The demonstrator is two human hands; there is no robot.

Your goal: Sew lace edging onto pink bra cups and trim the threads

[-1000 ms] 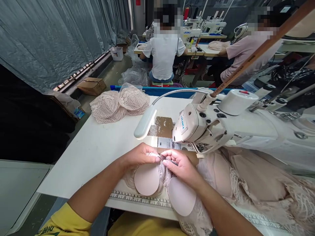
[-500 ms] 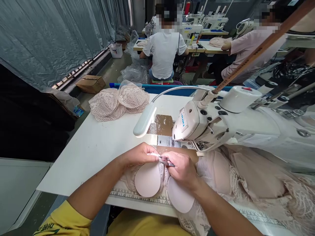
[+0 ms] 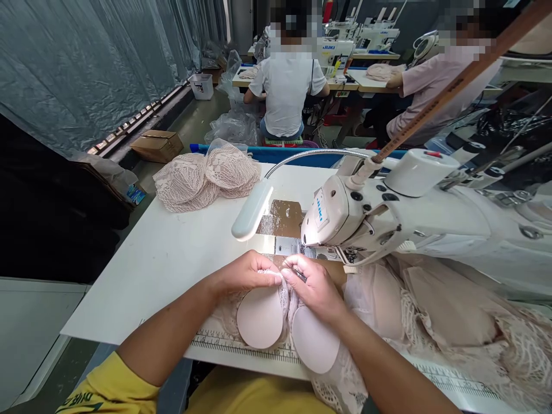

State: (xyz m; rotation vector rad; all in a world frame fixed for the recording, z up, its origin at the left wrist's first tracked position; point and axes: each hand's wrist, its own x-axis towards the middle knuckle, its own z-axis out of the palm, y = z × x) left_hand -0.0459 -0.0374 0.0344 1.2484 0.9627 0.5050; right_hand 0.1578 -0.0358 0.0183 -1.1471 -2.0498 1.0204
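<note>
A pale pink lace bra (image 3: 263, 316) lies cups-up at the near table edge, just in front of the white Juki sewing machine (image 3: 345, 215). My left hand (image 3: 248, 273) pinches the lace at the centre between the two cups. My right hand (image 3: 313, 284) is closed on the same centre part and on a small dark metal tool (image 3: 299, 275), perhaps tweezers or snips. Both hands touch each other over the bra, close to the needle plate (image 3: 287, 247).
A stack of finished lace bras (image 3: 207, 178) sits at the table's far left. A heap of pink garments (image 3: 452, 328) lies right, under the machine arm. A gooseneck lamp (image 3: 252, 210) hangs over the plate. Two seated people work at machines beyond. A ruler strip (image 3: 245, 345) lines the front edge.
My hands have drawn closer together and slid slightly towards the needle plate. The dark tool now shows less, tucked under my right fingers. The bra has shifted a little with them.
</note>
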